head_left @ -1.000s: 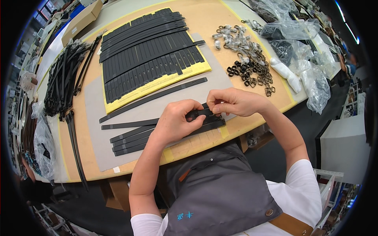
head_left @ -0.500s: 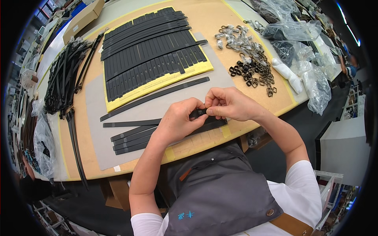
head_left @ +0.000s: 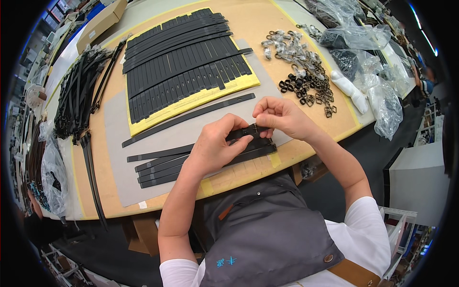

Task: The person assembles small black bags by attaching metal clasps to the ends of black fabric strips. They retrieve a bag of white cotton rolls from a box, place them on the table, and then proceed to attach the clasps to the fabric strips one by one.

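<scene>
Both hands pinch one black strap [head_left: 241,134]: left hand [head_left: 215,146] at eight o'clock, right hand [head_left: 282,117] at two o'clock, above the bench [head_left: 306,148].

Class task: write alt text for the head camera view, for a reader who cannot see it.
Both hands, left hand and right hand, pinch one black strap over a wooden table. Rows of straps lie on a yellow mat beyond, with metal buckles at right.
</scene>
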{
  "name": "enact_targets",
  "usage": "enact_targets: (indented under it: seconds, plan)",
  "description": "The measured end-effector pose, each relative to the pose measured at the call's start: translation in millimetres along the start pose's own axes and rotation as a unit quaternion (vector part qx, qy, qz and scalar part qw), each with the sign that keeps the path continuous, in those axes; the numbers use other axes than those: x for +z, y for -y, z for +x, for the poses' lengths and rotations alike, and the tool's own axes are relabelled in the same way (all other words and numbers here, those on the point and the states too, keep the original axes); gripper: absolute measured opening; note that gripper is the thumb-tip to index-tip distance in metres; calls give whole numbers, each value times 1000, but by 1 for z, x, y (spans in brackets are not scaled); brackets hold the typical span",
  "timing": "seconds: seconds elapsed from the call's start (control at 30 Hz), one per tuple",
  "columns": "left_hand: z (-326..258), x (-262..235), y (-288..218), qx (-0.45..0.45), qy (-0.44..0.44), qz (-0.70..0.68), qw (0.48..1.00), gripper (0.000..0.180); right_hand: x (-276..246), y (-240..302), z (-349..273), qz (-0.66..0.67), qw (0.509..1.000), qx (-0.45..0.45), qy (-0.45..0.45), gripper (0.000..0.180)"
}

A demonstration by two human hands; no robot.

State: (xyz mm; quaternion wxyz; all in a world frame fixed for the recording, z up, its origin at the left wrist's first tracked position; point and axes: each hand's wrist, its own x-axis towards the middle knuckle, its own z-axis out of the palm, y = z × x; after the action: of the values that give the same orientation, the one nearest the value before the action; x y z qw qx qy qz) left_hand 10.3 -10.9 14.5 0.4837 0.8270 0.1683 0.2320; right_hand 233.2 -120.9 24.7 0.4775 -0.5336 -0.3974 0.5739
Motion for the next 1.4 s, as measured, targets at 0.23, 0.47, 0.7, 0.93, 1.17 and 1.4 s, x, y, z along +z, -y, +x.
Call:
enact_targets:
  seconds: [0.23,0.47,0.7,0.93,1.17,1.4]
  plan:
    - [0,1,8,48,-31,27,998,24,-34,-13,-12,145,987,-2,71,28]
    - [-1,4,8,44,-7,23,999,23,-15,-21,-4,66,994,-20,82,29]
    - [-2,6,8,61,28,47,997,19,13,11,4,-101,985,118,77,37]
    - [-1,14,12,66,-18,5,998,25,23,13,5,-180,978,99,27,25]
    - [0,6,8,37,3,45,998,25,12,13,2,-136,985,102,30,22]
    - [2,7,13,36,7,40,999,22,10,10,0,-135,985,104,34,23]
